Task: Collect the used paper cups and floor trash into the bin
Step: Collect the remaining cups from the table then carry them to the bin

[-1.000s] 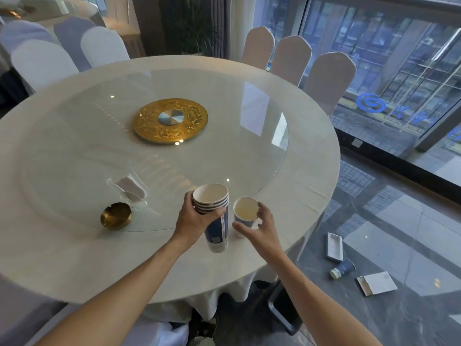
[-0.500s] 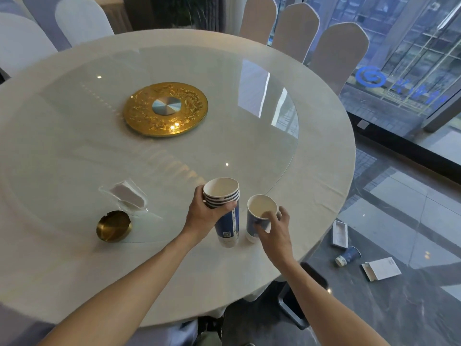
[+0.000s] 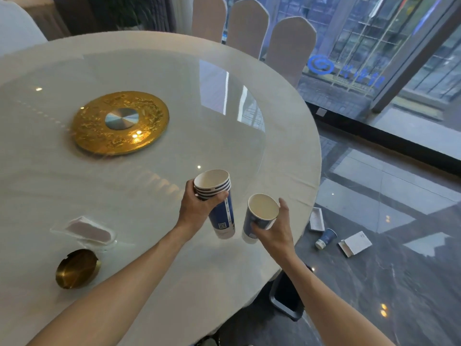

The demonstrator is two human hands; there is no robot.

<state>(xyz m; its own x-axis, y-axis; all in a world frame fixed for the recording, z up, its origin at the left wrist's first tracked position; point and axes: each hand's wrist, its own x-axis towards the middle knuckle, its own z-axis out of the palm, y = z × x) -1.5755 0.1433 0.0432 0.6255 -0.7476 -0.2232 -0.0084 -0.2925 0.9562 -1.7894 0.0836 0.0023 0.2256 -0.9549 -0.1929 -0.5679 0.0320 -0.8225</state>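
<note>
Over the near edge of the round white table (image 3: 287,136), the person's two bare hands are each holding paper cups. Left hand (image 3: 197,208) is wrapped around a stack of nested cups (image 3: 219,203), fingers closed just under the striped rims, the stack tilted so its open mouth leans away toward the table's centre and its blue base points back toward the person. Right hand (image 3: 277,231) grips a single blue paper cup (image 3: 259,216) from the side and underneath, thumb up by the rim, the cup leaning with its empty white inside showing. Stack and single cup are just beside each other but apart, and both look lifted clear of the tabletop.

On the table a glass turntable carries a gold disc (image 3: 119,123) at its middle. Nearer the left edge lie a clear plastic wrapper (image 3: 87,231) and, close to it, a round brass ashtray (image 3: 77,268).

Down on the dark polished floor to the right, another blue cup (image 3: 324,238) lies on its side between a small white box (image 3: 317,219) and a flat white card or packet (image 3: 355,243). A dark bin (image 3: 287,300) stands on the floor tucked partly under the table's edge, below the right forearm. White-covered chairs (image 3: 289,46) line the far side by the window.
</note>
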